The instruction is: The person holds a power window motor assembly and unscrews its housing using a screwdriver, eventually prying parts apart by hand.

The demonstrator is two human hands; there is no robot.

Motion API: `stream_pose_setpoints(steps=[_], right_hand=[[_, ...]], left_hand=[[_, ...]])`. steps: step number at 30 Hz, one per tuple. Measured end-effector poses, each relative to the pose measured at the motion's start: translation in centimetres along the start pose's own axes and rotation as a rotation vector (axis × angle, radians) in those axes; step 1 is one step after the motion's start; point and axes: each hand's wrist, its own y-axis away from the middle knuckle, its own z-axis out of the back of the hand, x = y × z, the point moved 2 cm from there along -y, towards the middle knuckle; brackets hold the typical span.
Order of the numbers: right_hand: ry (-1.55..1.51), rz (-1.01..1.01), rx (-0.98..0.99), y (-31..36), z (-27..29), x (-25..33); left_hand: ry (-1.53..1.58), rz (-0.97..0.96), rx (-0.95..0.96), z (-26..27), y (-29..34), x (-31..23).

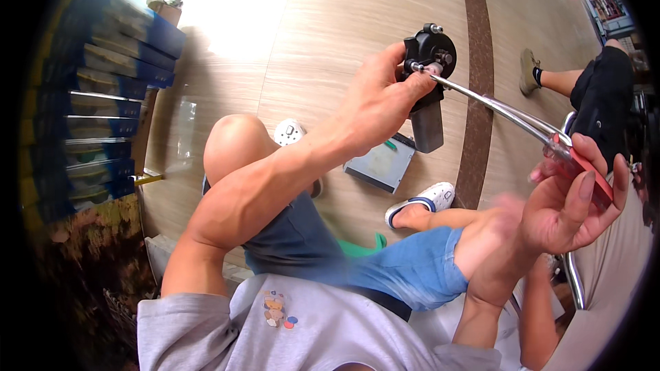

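My left hand (381,96) is closed around a geared motor, which has a round black housing (443,48) and a silver can (427,127) hanging below. In my right hand (570,213) are the red grips (591,175) of a long tool with slim bright metal shafts (512,115). It looks like long-nosed pliers, though the hand partly hides its handle end. The tip meets the motor's front face beside my left thumb, near a small pale part (433,69). Whether it grips that part cannot be made out.
A silver, box-shaped device (385,165) with a small green item on it lies on the floor between my feet. Stacked blue boxes (137,48) line the left side. Another person's leg (560,82) and black shorts are at the right, near a metal-tube frame (574,282).
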Motion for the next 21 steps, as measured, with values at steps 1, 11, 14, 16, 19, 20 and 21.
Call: stream_pose_setpoints(steps=[1, 11, 14, 16, 19, 20, 21], right_hand=[[0.012, 0.012, -0.037, 0.1, 0.0, 0.0], [0.013, 0.051, -0.023, -1.1, -0.1, -0.6], [0.003, 0.06, -0.001, -1.3, -0.6, -1.0], [0.008, 0.052, -0.012, -1.5, -0.9, -1.0], [-0.004, 0.042, -0.006, -1.7, -1.2, -1.2], [-0.007, 0.04, -0.002, -1.7, -1.3, -1.2], [-0.017, 0.036, -0.002, -1.8, -1.4, -1.3]], left_hand=[[-0.046, 0.01, 0.014, 0.0, 0.1, 0.0], [-0.109, 0.055, 0.026, 0.0, 0.0, -0.3], [-0.127, 0.157, 0.041, 0.2, 0.1, -1.0], [-0.054, 0.154, 0.029, 0.3, 0.0, -1.1], [-0.031, 0.071, -0.024, 0.6, -0.2, -0.8], [-0.03, 0.07, -0.026, 0.6, -0.2, -0.9], [-0.037, 0.07, -0.023, 0.6, -0.3, -0.9]])
